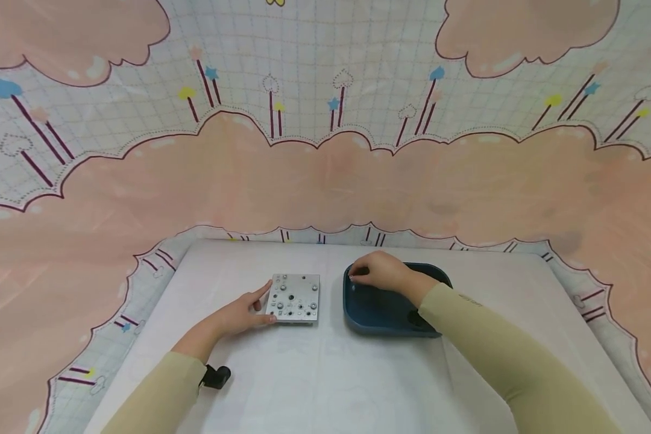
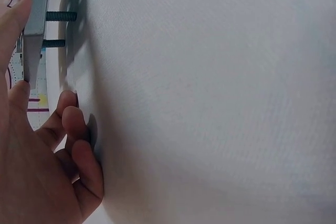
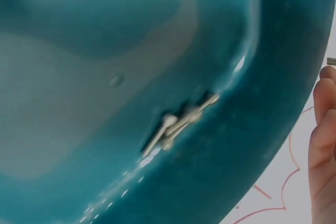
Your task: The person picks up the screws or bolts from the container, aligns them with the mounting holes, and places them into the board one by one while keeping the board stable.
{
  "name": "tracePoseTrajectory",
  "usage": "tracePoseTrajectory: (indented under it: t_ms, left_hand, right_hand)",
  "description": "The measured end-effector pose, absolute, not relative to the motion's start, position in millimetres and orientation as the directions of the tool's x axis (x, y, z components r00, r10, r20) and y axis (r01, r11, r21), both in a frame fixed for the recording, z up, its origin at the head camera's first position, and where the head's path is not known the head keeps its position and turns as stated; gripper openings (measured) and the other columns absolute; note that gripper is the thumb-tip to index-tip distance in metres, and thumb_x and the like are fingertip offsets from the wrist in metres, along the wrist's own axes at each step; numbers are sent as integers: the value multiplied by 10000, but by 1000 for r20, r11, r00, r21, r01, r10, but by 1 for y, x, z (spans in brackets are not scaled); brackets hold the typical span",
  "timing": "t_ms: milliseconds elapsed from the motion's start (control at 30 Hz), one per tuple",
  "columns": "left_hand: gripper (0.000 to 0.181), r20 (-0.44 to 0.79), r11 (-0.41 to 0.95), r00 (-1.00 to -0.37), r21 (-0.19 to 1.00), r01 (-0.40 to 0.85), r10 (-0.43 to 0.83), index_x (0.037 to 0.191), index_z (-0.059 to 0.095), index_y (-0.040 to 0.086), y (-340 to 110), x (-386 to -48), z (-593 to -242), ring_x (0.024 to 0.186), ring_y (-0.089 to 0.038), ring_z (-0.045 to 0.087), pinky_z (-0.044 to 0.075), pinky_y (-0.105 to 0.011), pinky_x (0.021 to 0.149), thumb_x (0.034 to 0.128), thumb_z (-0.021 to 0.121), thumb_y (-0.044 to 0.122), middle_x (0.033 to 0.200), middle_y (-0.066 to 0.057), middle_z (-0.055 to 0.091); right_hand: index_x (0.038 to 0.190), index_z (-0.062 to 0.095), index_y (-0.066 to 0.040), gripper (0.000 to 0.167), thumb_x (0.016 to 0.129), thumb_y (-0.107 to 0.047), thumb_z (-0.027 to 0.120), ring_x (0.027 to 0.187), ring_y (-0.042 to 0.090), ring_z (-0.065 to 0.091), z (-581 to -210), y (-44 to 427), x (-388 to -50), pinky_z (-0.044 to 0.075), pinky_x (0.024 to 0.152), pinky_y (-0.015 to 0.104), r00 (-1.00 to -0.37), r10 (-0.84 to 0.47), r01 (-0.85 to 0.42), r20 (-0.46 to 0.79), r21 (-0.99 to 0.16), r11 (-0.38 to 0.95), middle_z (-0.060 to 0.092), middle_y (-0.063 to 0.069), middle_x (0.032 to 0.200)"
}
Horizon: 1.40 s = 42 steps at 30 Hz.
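Note:
A square silver metal plate with several bolts and holes stands slightly raised on the white table. My left hand holds it by the left side, forefinger at the upper corner and thumb at the lower one; the other fingers are curled. Threaded bolt ends stick out beneath the plate in the left wrist view. Above the far left part of a dark blue tray, my right hand pinches a small screw, mostly hidden by the fingers. Several screws lie along the tray's inner edge.
The white table spreads around the plate and tray, with a patterned curtain behind and at both sides. A black wrist camera hangs at the left cuff, low over the table.

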<state>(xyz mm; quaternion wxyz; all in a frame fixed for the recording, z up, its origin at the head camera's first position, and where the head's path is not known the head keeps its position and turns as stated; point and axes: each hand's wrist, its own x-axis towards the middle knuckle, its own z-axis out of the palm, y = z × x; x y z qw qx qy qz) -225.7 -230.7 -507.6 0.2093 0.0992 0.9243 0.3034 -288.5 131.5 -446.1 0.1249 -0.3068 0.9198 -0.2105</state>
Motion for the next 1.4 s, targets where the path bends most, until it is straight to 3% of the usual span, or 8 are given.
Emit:
tracePoseTrajectory:
  t_ms: [233,567,1400]
  left_hand:
    - [990,-325,801,-892,595,66,315,1602,173,217,-232,-229,-508,791,-201,413,347,-346,718,849,720,554,1042,-68,454]
    - [983,-326,789,-892,612,53,314,1600,182,205,-233,-227,-509,804,-206,417,348,-362,743,851,736,521,1029,-70,451]
    - [983,-351,804,-894,595,15,277,1597,193,274,-232,-224,-509,832,-205,447,358,-361,755,830,731,571,1039,-56,459]
  right_hand:
    - [1073,762,-181,155,946,-239,694,869,81,617,-439,104,-291,520,802,290,-802,-588,-451,-101,-542,709,705,-78,996]
    - [1138,755,-133,227,960,-251,678,959,122,627,-436,65,-297,511,823,316,-803,-585,-432,-116,-563,704,706,-50,1073]
    - [1035,783,-169,138,951,-221,687,935,135,607,-451,9,-305,485,883,335,-875,-428,-264,-224,-520,812,710,-38,1027]
